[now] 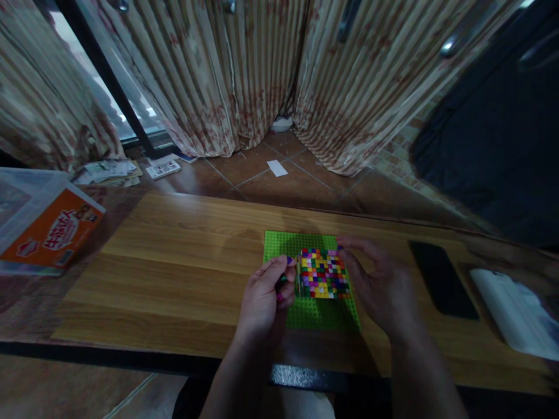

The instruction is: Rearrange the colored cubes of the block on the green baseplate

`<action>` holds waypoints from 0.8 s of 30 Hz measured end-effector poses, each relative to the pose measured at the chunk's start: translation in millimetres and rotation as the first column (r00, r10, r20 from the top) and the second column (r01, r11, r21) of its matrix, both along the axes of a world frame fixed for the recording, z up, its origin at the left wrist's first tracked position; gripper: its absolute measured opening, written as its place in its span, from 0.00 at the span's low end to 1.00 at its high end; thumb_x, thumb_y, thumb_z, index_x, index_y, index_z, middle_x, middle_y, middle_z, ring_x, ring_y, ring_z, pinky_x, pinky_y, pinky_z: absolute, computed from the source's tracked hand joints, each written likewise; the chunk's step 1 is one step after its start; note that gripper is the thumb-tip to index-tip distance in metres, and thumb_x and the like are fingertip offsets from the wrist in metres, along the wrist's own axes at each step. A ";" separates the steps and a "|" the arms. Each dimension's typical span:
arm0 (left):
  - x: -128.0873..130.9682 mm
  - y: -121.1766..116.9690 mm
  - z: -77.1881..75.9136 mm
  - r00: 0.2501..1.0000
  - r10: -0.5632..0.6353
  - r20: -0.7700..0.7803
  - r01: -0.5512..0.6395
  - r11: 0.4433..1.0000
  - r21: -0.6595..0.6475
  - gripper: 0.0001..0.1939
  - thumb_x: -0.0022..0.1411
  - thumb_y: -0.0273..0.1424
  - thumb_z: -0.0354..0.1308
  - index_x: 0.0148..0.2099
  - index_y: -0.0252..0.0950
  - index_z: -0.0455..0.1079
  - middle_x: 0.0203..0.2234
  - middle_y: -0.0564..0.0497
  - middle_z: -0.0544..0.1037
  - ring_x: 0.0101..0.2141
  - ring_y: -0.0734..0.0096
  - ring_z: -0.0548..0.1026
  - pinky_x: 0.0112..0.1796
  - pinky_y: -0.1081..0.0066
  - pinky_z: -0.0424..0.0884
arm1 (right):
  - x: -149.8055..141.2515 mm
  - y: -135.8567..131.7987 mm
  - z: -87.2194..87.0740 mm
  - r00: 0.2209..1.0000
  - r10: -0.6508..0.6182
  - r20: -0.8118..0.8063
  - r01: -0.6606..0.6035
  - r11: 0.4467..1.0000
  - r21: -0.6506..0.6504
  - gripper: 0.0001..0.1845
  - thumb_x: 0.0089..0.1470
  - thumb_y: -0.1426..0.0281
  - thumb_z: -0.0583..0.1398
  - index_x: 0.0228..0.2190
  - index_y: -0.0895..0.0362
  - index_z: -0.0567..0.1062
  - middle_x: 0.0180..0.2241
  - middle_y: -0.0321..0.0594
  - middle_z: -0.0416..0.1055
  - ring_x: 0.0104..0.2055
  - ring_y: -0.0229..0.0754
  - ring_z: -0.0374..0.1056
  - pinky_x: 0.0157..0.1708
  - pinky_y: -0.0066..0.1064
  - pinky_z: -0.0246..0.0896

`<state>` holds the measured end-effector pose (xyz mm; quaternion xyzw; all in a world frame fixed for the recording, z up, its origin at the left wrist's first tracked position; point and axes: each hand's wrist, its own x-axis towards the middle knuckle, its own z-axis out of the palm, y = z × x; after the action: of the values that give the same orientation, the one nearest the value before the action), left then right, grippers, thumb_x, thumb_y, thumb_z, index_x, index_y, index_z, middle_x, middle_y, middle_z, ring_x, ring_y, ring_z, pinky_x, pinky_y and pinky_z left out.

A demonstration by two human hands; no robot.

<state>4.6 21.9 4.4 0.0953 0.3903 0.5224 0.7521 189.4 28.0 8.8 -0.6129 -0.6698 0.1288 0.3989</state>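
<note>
A multicoloured block of small building bricks (324, 274) stands on the green baseplate (321, 314), on the wooden table. To its left, my left hand (264, 294) is closed around several loose bricks. A purple one (289, 261) shows at the fingertips and a magenta one (279, 297) lower down; most of the rest are hidden by the fingers. My right hand (382, 279) is at the block's far right corner. Its thumb and index finger pinch a tiny dark purple brick (339, 248) there; whether that brick touches the block I cannot tell.
A black phone (443, 279) lies on the table (174, 279) to the right, with a white object (515, 311) beyond it. At the far left is a clear plastic box (32, 180) with an orange label. Papers lie on the tiled floor before the curtains (196, 87).
</note>
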 end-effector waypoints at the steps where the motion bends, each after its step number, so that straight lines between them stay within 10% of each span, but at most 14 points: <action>1: -0.2 0.4 0.0 1.000 -0.001 -0.001 0.001 1.000 -0.001 0.18 0.46 0.36 0.71 0.32 0.29 0.71 0.20 0.57 0.67 0.15 0.89 0.55 0.16 0.81 0.44 | 0.0 0.7 -2.0 1.000 0.021 -0.021 -0.021 1.000 0.001 0.09 0.59 0.63 0.61 0.38 0.50 0.80 0.45 0.41 0.78 0.49 0.49 0.73 0.51 0.46 0.67; 18: -0.6 0.7 0.0 1.000 0.008 -0.004 -0.008 1.000 0.005 0.18 0.45 0.37 0.72 0.31 0.29 0.72 0.20 0.58 0.67 0.15 0.89 0.55 0.16 0.81 0.44 | -7.8 12.7 -32.8 0.781 -0.127 -0.612 -0.074 0.953 -0.293 0.08 0.40 0.63 0.71 0.28 0.47 0.84 0.47 0.41 0.77 0.56 0.53 0.68 0.53 0.46 0.63; 24: -0.4 0.7 0.4 1.000 0.008 -0.005 -0.008 1.000 -0.002 0.18 0.45 0.37 0.72 0.31 0.29 0.72 0.20 0.58 0.67 0.15 0.88 0.55 0.16 0.81 0.44 | -13.0 12.4 -33.9 0.644 -0.244 -0.725 -0.086 0.919 -0.385 0.15 0.36 0.63 0.73 0.32 0.50 0.84 0.36 0.37 0.80 0.35 0.43 0.74 0.37 0.37 0.70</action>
<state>4.1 22.6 4.8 0.0942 0.3932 0.5245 0.7493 176.4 40.4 -25.1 -0.5967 -0.3728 0.4849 0.5194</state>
